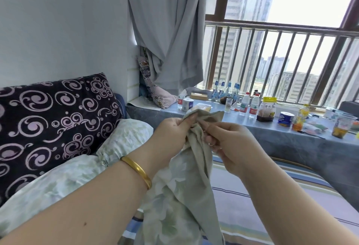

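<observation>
A pale green flowered cloth (184, 196) is being held up over the striped bed sheet (262, 202), with its top raised in front of the window ledge (291, 142) and its length hanging down toward the near edge of the bed. The top hem is being pinched between the thumb and forefinger of the left hand (171, 134), with the other fingers curled into the fabric, and a gold bangle (138, 171) is being worn on that wrist. A fold just beside it is being pinched by the right hand (231, 145), its fingers curled and pressed close together. Part of the ledge's front edge is being hidden by the raised cloth and both hands, as is much of a cream packet behind them. At the left edge of the bed a pillow (126, 140) in a matching print is being propped against a dark swirl-patterned cushion (48, 120). The left end of the ledge is being overhung by a grey curtain (169, 31). Along the ledge a toilet roll (188, 104), a glass (228, 105), water bottles (245, 104), a yellow-lidded jar (269, 109) and, toward the right end, a plastic cup (342, 126) are being kept, all well apart from the cloth.
</observation>
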`<state>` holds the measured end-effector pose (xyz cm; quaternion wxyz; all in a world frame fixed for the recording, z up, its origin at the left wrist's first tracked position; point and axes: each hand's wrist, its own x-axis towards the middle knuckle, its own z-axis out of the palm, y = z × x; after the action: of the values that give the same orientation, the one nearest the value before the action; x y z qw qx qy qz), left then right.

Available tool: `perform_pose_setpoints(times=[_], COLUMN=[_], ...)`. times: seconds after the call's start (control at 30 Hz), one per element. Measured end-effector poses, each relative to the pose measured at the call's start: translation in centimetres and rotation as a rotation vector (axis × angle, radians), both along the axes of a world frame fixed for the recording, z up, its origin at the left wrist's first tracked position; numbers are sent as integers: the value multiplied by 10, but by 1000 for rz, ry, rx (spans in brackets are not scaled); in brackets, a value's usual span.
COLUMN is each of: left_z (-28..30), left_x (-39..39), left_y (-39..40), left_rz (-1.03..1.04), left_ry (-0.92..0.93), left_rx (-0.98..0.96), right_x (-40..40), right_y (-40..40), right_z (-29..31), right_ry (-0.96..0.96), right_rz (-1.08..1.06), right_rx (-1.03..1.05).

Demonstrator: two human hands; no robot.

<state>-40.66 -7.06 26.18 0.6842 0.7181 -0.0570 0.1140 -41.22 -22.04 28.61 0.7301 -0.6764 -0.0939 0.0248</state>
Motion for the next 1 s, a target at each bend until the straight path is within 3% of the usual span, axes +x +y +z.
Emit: perform_pose_setpoints(times=[0.1, 0.23, 0.33, 0.5, 0.8, 0.9, 1.0], left_z=[1, 0, -4, 0, 3, -2, -10], left_x=[0, 3, 3, 2, 7, 8, 7], left_y=[0, 4, 6, 11, 12, 15, 12], left_rz=[-10, -22, -21, 11, 15, 16, -4], left_ry=[-72, -93, -63, 26, 34, 58, 139], left_rx=[42, 91, 46, -181, -443, -409, -230], right_x=[-1, -3, -3, -4, 5, 7, 8], right_y=[5, 9, 5, -2, -2, -4, 1], right_z=[2, -1, -2, -13, -25, -31, -38], right_ry=[391, 519, 456, 151, -118, -136, -106], right_rz=[79, 116, 113, 214, 62, 99, 49], right_rx=[308, 300, 204, -245, -388, -499, -440])
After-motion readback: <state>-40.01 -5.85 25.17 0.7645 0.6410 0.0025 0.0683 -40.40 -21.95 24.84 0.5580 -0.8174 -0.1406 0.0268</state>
